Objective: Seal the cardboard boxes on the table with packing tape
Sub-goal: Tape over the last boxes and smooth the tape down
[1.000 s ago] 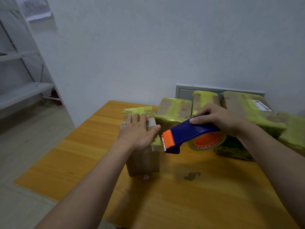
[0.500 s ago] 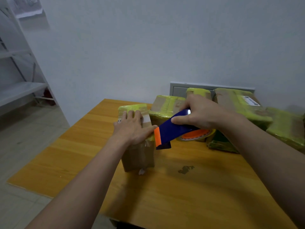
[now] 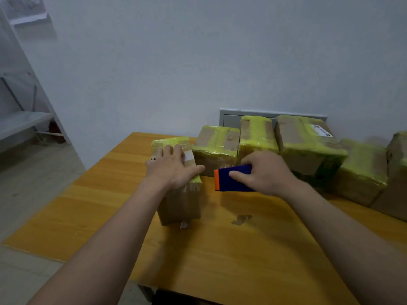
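2 bare hands are working: we are pressing our left hand (image 3: 174, 170), fingers spread flat, on the small brown cardboard box with yellow-green tape (image 3: 179, 194) standing on the orange wooden table (image 3: 220, 249). Our right hand (image 3: 262, 172) is gripping the blue and orange tape dispenser (image 3: 229, 180), just beside that box.

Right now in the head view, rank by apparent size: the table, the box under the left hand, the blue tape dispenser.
1. Table
2. Box under the left hand
3. Tape dispenser, partly hidden by the right hand
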